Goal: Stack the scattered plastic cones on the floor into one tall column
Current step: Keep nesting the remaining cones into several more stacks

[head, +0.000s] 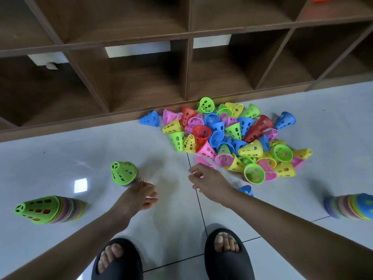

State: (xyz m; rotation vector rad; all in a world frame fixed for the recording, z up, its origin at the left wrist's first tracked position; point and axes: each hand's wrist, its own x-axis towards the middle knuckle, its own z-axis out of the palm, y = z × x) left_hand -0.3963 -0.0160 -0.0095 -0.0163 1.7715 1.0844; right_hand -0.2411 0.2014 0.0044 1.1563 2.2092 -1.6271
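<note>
A heap of small perforated plastic cones (232,138) in green, yellow, pink, blue and red lies on the pale tiled floor by the shelf. A column of stacked cones (125,174) with a green top rises at centre left; my left hand (139,196) grips its lower part. My right hand (210,181) reaches over the near edge of the heap, fingers loosely curled above a pink cone (201,160), holding nothing I can see. A single blue cone (246,189) lies just right of that wrist.
A second stack with a green top (50,209) stands at far left, and a third multicoloured stack (349,207) at far right. A dark wooden cubby shelf (187,63) runs along the back. My feet in black slippers (228,257) stand at the bottom.
</note>
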